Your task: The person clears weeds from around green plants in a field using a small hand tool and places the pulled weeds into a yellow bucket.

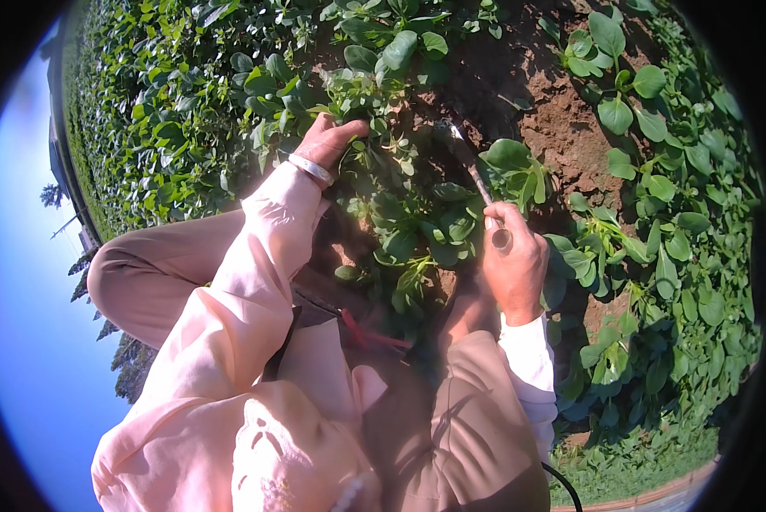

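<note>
My left hand (332, 142), with a silvery bangle at its wrist, is closed among leafy stems at the edge of the dense greenery. Small-leaved green stems (368, 154) come out beside its thumb; the fingertips are hidden. My right hand (516, 261) is wrapped round a short-handled digging tool (475, 171). Its round butt end shows at my thumb, and the thin shaft slants up and left to a bright metal end at the soil. That working end is partly lost in glare and leaves. Broad-leaved green plants (509, 159) grow right beside the shaft.
Reddish-brown soil (562, 124) runs between rows of leafy plants (669, 183) on the right. Thick greenery (161, 111) covers the left. My bent knee (136, 264) is at the left, and a red strip (366, 333) lies near my lap.
</note>
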`<action>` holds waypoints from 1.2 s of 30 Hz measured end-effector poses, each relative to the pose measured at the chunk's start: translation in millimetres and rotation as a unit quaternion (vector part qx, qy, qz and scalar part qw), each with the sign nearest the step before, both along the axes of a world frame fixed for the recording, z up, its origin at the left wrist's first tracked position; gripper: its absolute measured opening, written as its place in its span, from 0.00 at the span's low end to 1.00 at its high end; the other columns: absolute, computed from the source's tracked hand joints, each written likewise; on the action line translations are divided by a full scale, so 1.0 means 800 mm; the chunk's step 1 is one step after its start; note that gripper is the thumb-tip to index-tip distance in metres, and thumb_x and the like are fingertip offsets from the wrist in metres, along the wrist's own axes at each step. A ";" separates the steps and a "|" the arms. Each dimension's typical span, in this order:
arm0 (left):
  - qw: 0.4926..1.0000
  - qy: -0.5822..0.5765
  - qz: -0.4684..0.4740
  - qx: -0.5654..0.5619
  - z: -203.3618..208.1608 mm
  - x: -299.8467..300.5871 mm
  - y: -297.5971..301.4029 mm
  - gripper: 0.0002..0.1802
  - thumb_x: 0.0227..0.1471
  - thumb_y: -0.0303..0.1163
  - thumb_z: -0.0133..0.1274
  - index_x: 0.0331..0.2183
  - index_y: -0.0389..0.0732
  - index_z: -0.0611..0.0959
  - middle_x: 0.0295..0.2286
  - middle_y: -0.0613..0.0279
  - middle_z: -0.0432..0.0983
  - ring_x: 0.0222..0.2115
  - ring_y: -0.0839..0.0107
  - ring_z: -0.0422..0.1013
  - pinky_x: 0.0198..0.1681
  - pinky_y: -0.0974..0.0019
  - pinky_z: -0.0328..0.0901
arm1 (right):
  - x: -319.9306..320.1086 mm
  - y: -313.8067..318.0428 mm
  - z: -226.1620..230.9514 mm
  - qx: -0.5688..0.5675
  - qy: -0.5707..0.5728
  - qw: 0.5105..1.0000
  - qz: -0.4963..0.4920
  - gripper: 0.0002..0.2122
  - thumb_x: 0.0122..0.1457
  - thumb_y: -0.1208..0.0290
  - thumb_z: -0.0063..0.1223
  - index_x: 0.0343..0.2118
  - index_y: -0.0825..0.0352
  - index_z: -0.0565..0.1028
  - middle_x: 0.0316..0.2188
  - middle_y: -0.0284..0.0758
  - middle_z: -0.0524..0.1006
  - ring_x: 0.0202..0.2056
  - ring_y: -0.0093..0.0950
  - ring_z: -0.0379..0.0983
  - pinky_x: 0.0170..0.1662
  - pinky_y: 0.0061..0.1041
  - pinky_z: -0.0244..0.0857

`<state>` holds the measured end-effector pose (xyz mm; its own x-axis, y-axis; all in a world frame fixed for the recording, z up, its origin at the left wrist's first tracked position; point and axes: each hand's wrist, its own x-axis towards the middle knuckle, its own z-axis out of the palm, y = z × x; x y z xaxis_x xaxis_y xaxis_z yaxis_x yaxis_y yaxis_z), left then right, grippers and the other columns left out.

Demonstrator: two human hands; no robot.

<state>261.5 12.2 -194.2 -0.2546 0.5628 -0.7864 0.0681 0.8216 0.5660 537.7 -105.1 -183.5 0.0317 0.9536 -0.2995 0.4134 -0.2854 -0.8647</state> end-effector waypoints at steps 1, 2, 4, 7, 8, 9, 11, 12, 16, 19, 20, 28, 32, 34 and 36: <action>0.997 0.048 -0.058 0.009 0.010 0.006 -0.005 0.37 0.41 0.29 0.64 0.52 0.29 0.66 0.40 0.49 0.75 0.38 0.65 0.73 0.41 0.65 0.70 | -0.001 0.003 -0.003 0.007 -0.006 1.000 0.020 0.11 0.51 0.83 0.55 0.38 0.63 0.74 0.26 0.39 0.78 0.26 0.39 0.78 0.27 0.30 0.68; 0.994 0.049 -0.085 0.039 -0.002 -0.001 -0.013 0.30 0.42 0.26 0.62 0.48 0.31 0.72 0.38 0.54 0.77 0.38 0.67 0.74 0.42 0.66 0.69 | -0.004 0.005 -0.006 0.002 -0.006 1.000 0.022 0.14 0.48 0.85 0.54 0.38 0.62 0.73 0.28 0.39 0.79 0.28 0.39 0.78 0.29 0.30 0.69; 0.953 0.044 -0.287 0.090 0.002 -0.001 -0.011 0.20 0.42 0.24 0.60 0.42 0.35 0.79 0.35 0.62 0.79 0.36 0.72 0.74 0.42 0.66 0.69 | -0.009 0.013 -0.004 0.007 -0.009 0.999 0.035 0.16 0.45 0.86 0.54 0.38 0.63 0.73 0.29 0.38 0.80 0.29 0.39 0.79 0.30 0.30 0.70; 0.846 0.220 -0.415 0.252 -0.015 0.033 -0.013 0.23 0.39 0.25 0.62 0.42 0.38 0.78 0.36 0.56 0.79 0.38 0.59 0.75 0.44 0.62 0.67 | -0.017 0.013 -0.009 0.022 -0.015 0.999 0.038 0.18 0.43 0.87 0.54 0.39 0.62 0.72 0.31 0.37 0.81 0.31 0.38 0.79 0.31 0.29 0.71; 0.801 0.276 -0.438 0.299 -0.023 0.048 -0.011 0.23 0.38 0.28 0.64 0.40 0.38 0.78 0.35 0.53 0.78 0.38 0.53 0.74 0.43 0.59 0.68 | -0.017 0.011 -0.010 0.022 -0.020 0.999 0.039 0.19 0.43 0.87 0.54 0.39 0.62 0.72 0.31 0.36 0.81 0.31 0.38 0.79 0.31 0.29 0.71; 0.795 0.310 -0.458 0.249 -0.027 0.060 -0.010 0.23 0.35 0.31 0.65 0.38 0.38 0.78 0.34 0.52 0.78 0.38 0.50 0.73 0.42 0.56 0.68 | -0.016 0.012 -0.008 0.015 -0.023 0.999 0.046 0.18 0.44 0.87 0.55 0.39 0.61 0.71 0.31 0.37 0.80 0.30 0.38 0.79 0.30 0.29 0.71; 0.755 0.381 -0.493 0.206 -0.035 0.074 -0.005 0.24 0.33 0.38 0.66 0.32 0.37 0.75 0.30 0.50 0.77 0.34 0.45 0.73 0.36 0.49 0.68 | -0.018 0.013 -0.008 0.016 -0.036 0.998 0.054 0.18 0.44 0.86 0.55 0.39 0.61 0.71 0.30 0.37 0.80 0.30 0.37 0.79 0.29 0.30 0.70; 0.746 0.407 -0.508 0.139 -0.046 0.075 0.001 0.23 0.33 0.36 0.64 0.34 0.37 0.75 0.29 0.47 0.77 0.33 0.44 0.73 0.35 0.48 0.68 | -0.022 0.015 -0.008 0.017 -0.041 0.997 0.060 0.18 0.44 0.85 0.55 0.39 0.61 0.72 0.30 0.37 0.80 0.30 0.37 0.79 0.29 0.30 0.70; 0.737 0.382 -0.551 0.091 -0.044 0.095 0.026 0.19 0.37 0.32 0.58 0.36 0.38 0.77 0.30 0.45 0.78 0.35 0.45 0.75 0.37 0.49 0.70 | -0.052 0.048 -0.026 0.012 -0.084 0.993 0.081 0.15 0.46 0.81 0.57 0.38 0.60 0.72 0.23 0.36 0.78 0.26 0.40 0.77 0.27 0.35 0.68; 0.725 0.387 -0.569 -0.016 -0.044 0.090 0.047 0.15 0.40 0.34 0.56 0.34 0.40 0.83 0.33 0.46 0.79 0.38 0.49 0.76 0.41 0.53 0.71 | -0.040 0.059 -0.022 0.014 -0.030 0.998 0.053 0.13 0.48 0.82 0.56 0.36 0.60 0.72 0.20 0.39 0.77 0.25 0.41 0.76 0.26 0.36 0.66; 0.738 0.371 -0.564 0.003 -0.053 0.072 0.050 0.16 0.40 0.31 0.56 0.35 0.36 0.81 0.33 0.47 0.80 0.35 0.51 0.77 0.41 0.55 0.71 | -0.033 0.058 -0.017 0.002 -0.009 0.999 0.053 0.12 0.48 0.82 0.56 0.36 0.60 0.72 0.20 0.39 0.77 0.25 0.41 0.77 0.26 0.36 0.66; 0.939 0.003 -0.342 0.021 0.016 -0.001 0.023 0.19 0.49 0.23 0.58 0.46 0.36 0.78 0.40 0.62 0.79 0.41 0.74 0.73 0.47 0.70 0.66 | 0.001 -0.001 0.012 -0.002 0.051 0.992 0.115 0.10 0.51 0.82 0.54 0.36 0.63 0.74 0.21 0.41 0.77 0.23 0.37 0.77 0.26 0.30 0.67; 0.838 0.209 -0.482 0.145 0.025 -0.024 -0.047 0.20 0.42 0.22 0.58 0.42 0.35 0.78 0.38 0.50 0.78 0.41 0.58 0.75 0.44 0.62 0.68 | -0.026 0.000 0.012 -0.014 0.031 0.982 0.187 0.07 0.53 0.79 0.52 0.35 0.62 0.74 0.21 0.42 0.76 0.24 0.44 0.74 0.25 0.35 0.65; 0.776 0.327 -0.512 0.168 -0.006 -0.038 -0.075 0.20 0.39 0.26 0.60 0.39 0.36 0.78 0.36 0.47 0.77 0.41 0.48 0.73 0.41 0.57 0.69 | -0.039 -0.001 0.007 -0.017 0.013 0.978 0.208 0.10 0.49 0.80 0.52 0.34 0.60 0.73 0.21 0.42 0.77 0.25 0.44 0.75 0.25 0.39 0.64; 0.785 0.383 -0.476 0.105 -0.021 -0.043 -0.090 0.19 0.40 0.31 0.61 0.38 0.37 0.79 0.34 0.50 0.79 0.38 0.45 0.73 0.40 0.55 0.69 | -0.047 -0.002 0.005 -0.039 -0.019 0.973 0.226 0.11 0.48 0.79 0.53 0.35 0.60 0.73 0.22 0.42 0.77 0.25 0.45 0.75 0.26 0.41 0.64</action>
